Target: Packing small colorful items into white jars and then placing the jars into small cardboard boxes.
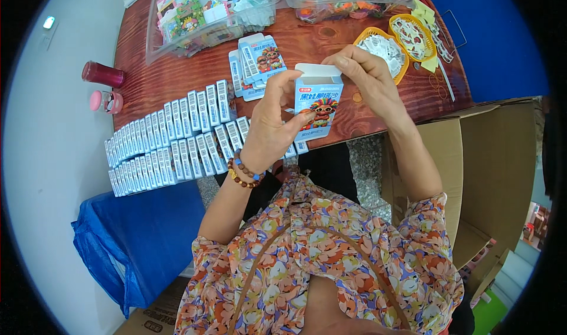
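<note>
Reddish-brown wood-grain worktop (328,54), pale wall (50,187) along the left, blue panel (508,37) beyond upper right, speckled floor (369,158) visible below. Open cardboard box (496,175) at the right, near the worktop's edge; blue bag (139,240) lower left.

Far side: two clear tubs (152,47), one with printed packets, one with mixed colourful pieces. Two yellow baskets (404,70) at right, white pieces inside. Dark red jar (103,74) and pink-lidded jar (107,102) by the left edge.

Two rows of upright cartons (159,137) take up the left and near edges; loose pile of cartons (269,69) mid-worktop. Bare wood runs from that pile to the baskets, plus a strip behind the rows.

Blue printed carton (317,108), top flap up, is near the worktop's near edge, between both hands. Left hand (274,118) grips it, thumb across front. Right hand (367,78) half-curled at its upper right corner; can't tell if gripping.
</note>
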Tool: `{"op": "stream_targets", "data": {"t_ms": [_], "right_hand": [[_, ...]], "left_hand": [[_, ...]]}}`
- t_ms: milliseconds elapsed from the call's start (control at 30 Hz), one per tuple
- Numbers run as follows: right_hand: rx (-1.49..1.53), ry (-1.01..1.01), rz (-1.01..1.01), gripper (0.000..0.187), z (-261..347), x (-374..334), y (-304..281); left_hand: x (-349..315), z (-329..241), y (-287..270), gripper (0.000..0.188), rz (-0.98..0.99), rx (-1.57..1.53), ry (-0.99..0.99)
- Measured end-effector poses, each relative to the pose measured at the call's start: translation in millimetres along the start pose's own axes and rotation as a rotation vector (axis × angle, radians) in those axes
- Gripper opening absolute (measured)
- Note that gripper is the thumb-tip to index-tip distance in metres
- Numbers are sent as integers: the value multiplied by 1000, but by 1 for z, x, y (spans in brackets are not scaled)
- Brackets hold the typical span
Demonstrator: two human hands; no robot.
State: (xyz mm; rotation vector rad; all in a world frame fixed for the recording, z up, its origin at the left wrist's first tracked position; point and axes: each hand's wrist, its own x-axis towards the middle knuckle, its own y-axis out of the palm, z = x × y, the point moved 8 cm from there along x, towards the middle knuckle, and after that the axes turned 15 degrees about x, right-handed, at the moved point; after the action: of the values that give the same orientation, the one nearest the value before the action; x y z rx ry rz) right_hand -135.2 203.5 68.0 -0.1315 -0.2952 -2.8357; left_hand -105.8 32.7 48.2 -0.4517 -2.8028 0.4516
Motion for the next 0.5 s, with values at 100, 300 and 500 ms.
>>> {"op": "stream_targets", "data": {"t_ms": [100,300,500], "right_hand": [[123,44,160,24,-4,5,4],[-119,115,209,22,2,5,5],[-335,99,172,23,10,4,7]], "left_hand": [[-1,2,0,63,8,-30,-18],[-6,12,0,71,36,-15,-79],[-5,11,1,76,77,18,-96]]}}
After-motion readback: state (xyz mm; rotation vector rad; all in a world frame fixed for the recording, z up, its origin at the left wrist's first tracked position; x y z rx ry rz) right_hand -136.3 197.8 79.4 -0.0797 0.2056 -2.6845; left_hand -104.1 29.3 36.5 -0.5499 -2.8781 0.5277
